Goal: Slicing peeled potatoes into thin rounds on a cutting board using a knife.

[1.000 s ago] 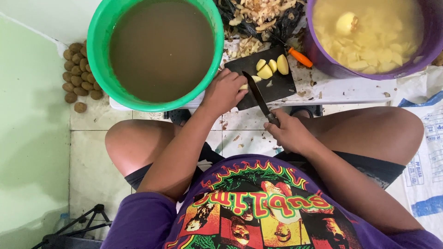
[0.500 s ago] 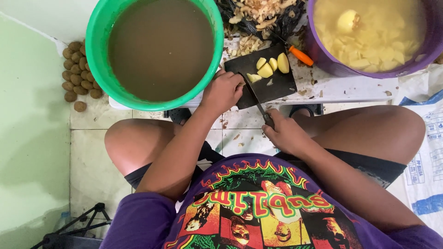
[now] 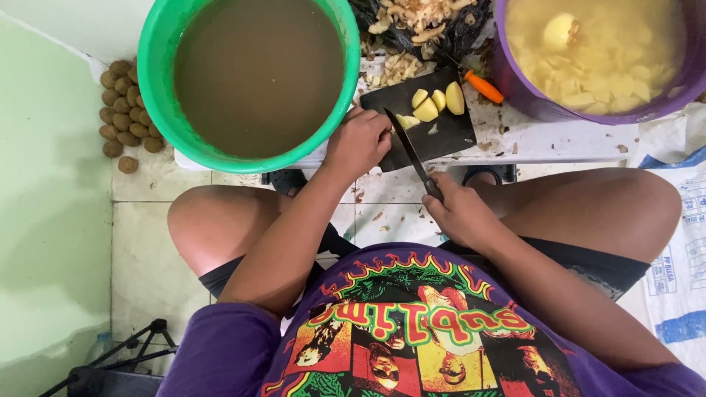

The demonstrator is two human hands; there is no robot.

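Cutting is in hand: the right hand [image 3: 462, 213] has its grip clenched on the handle of a dark-bladed kitchen knife [image 3: 410, 151], blade laid across the black rectangular cutting board [image 3: 441, 136] at the near edge of the low white bench [image 3: 559, 143]. The left hand [image 3: 358, 143] pins a pale peeled potato piece [image 3: 406, 121] beside the blade. The next stroke likely calls for fingertips tucked clear. Cut yellow potato chunks [image 3: 437, 103] lie farther in. A green plastic basin of murky water [image 3: 250, 77] and a purple plastic basin of cut potato [image 3: 596, 55] flank the board; the floor is tiled.

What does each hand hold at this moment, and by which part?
The right hand holds a knife by its handle. The left hand presses on the cutting board; what it holds is hidden.
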